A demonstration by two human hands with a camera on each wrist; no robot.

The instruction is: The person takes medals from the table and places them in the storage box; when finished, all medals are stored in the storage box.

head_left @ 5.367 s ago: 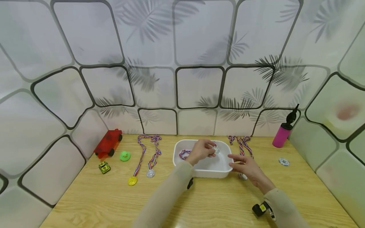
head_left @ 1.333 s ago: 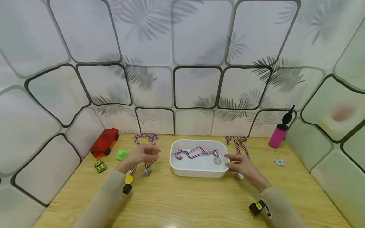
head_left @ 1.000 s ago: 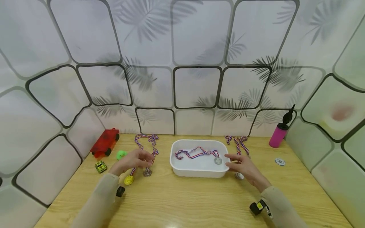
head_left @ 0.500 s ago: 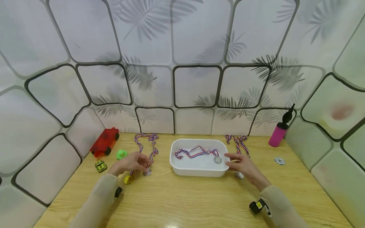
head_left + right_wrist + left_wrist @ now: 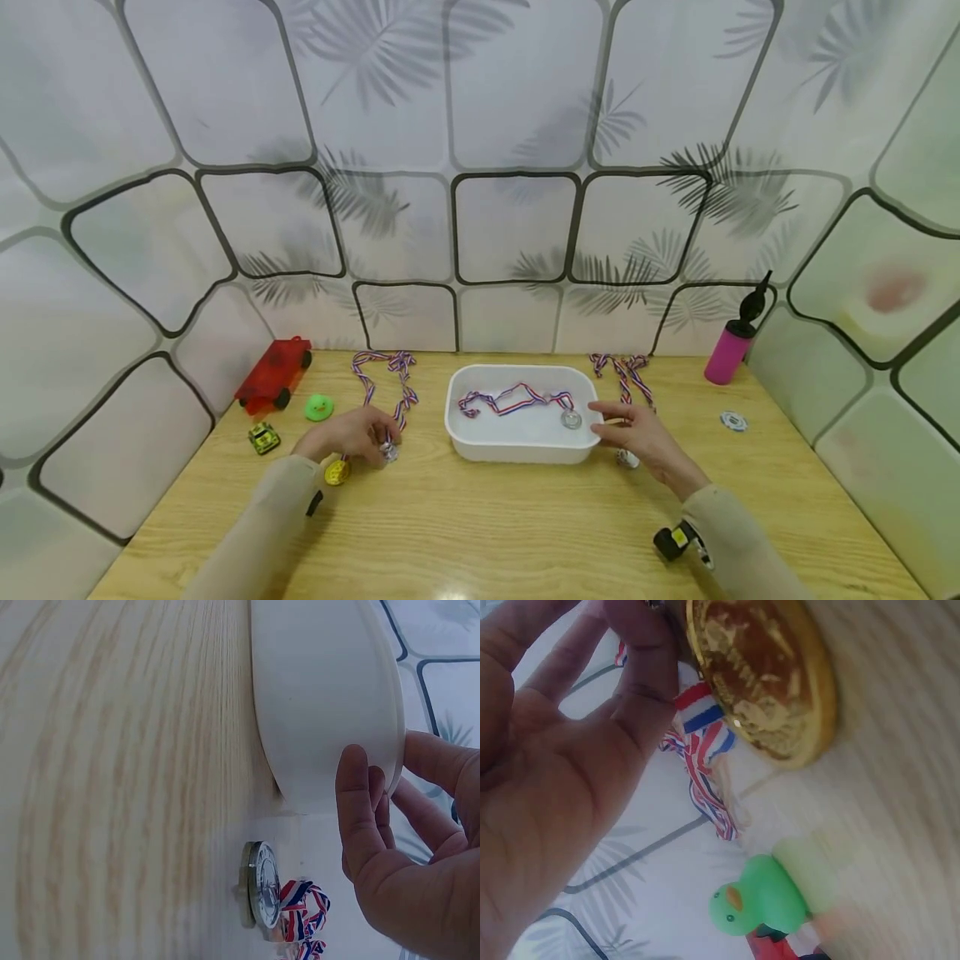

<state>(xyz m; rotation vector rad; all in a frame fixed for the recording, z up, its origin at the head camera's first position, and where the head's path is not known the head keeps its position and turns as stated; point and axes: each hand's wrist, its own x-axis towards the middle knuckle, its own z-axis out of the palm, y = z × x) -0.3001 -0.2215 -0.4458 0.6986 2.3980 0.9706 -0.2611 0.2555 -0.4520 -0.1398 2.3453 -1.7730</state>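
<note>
My left hand (image 5: 348, 437) pinches a silver medal (image 5: 388, 452) on a striped ribbon at the table's left. Just below that hand lies a gold medal (image 5: 337, 472), large in the left wrist view. In the left wrist view the fingers cover most of the silver one. My right hand (image 5: 637, 435) grips the right end of a white plastic tub (image 5: 517, 452), its thumb (image 5: 352, 780) against the outer wall. Inside the tub rests another silver medal (image 5: 571, 418) with its ribbon (image 5: 517, 406). Partly behind the right hand, a further silver medal (image 5: 628, 458) lies on the table.
At left sit a red toy car (image 5: 274, 373), a green rubber duck (image 5: 318, 407) and a small yellow toy car (image 5: 264, 437). A pink hand pump (image 5: 728, 354) and a poker chip (image 5: 733, 421) are at right. A patterned curtain (image 5: 517, 225) closes the back.
My left hand put a silver medal in the tub, moved left away from it, and came down onto another silver medal, now between its fingers. The right hand stays at the tub's end.
</note>
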